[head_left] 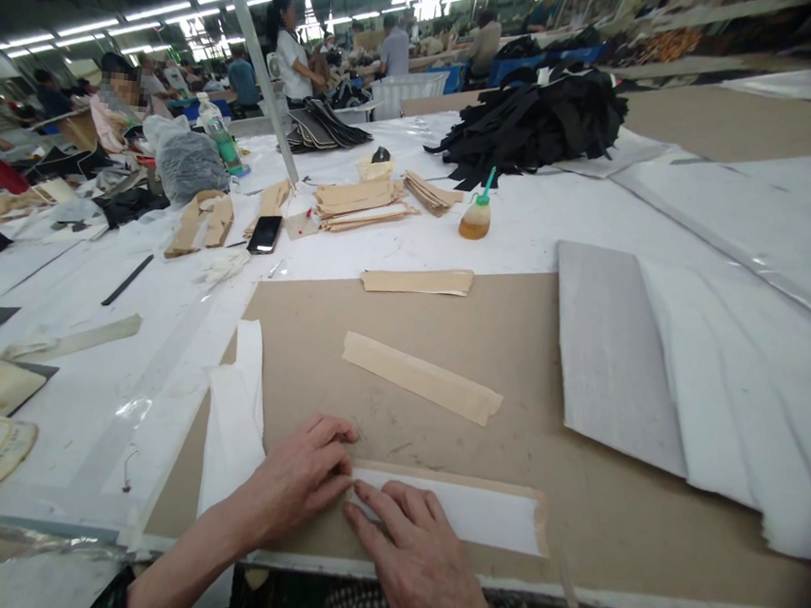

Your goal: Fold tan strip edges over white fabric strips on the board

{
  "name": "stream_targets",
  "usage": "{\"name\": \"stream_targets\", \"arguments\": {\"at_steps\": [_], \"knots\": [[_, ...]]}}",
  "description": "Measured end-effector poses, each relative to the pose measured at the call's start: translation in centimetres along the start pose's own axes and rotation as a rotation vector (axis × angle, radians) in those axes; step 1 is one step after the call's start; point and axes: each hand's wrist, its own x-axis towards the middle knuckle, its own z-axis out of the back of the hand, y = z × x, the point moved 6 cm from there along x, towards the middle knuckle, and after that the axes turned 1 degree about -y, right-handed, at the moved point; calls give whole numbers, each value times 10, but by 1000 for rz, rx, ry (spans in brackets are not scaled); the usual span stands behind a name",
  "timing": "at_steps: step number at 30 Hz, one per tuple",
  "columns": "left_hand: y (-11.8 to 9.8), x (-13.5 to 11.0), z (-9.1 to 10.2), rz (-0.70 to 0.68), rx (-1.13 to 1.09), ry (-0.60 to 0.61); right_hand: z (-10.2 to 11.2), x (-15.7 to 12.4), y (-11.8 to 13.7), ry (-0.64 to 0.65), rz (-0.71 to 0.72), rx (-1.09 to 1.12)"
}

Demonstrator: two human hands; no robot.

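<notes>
Close to the front edge of the bench (156, 366), a tan strip with a white layer (492, 518) lies flat upon a brown board (299, 370). Both hands meet at its left end. The left hand (308, 467) has its fingers curled, with the tips close together; I cannot tell if they pinch the edge. The right hand (414, 553) lies over the left part of the strip, its fingers stretched forward and only a little apart; whether they grip it, I cannot tell either. Beyond the hands, a plain tan strip (421, 379) lies slantwise, and a shorter tan piece (416, 281) rests at the board's far edge. White strips (233, 412) lie to the left. To the right are a grey panel (620, 353) and white sheets (726, 402). Farther back stands a small bottle with a green nozzle (475, 221).
</notes>
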Motion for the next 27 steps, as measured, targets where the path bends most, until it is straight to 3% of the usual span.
{"name": "stream_targets", "arguments": {"at_steps": [8,19,27], "knots": [[5,-1,-3,54,-109,-41,5,1,2,-99,21,-16],[27,-7,1,322,-438,-189,9,8,6,-75,-10,-78],[17,-32,6,320,-389,-303,7,9,6,-73,3,-122]]}}
